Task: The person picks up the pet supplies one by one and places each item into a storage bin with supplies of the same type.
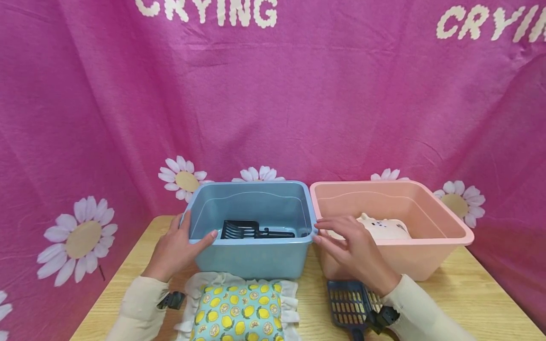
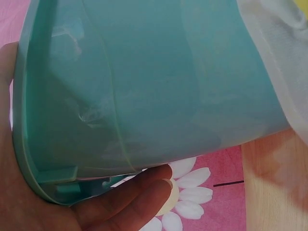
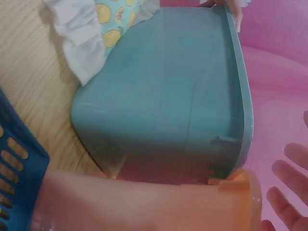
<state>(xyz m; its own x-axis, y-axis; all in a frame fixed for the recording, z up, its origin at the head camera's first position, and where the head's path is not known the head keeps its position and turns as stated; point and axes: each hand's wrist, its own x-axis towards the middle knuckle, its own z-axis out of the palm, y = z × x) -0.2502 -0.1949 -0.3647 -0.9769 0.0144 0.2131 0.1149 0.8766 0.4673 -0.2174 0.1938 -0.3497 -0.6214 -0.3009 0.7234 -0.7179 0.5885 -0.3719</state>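
Note:
A blue plastic bin stands upright on the table, with a black slotted scoop lying inside it. My left hand grips the bin's front left corner, thumb over the front rim and fingers along the outer left side. In the left wrist view those fingers curl below the rim. My right hand hovers at the bin's front right corner with fingers loosely spread and holding nothing. Beside it stands a pink bin, where a cream-coloured thing with a small printed face lies partly hidden.
In front of the blue bin lies a lemon-print cushion with white ruffles. Below my right wrist a dark blue slotted scoop rests on the wooden table, partly covered by the sleeve. A pink flowered cloth hangs behind and at both sides.

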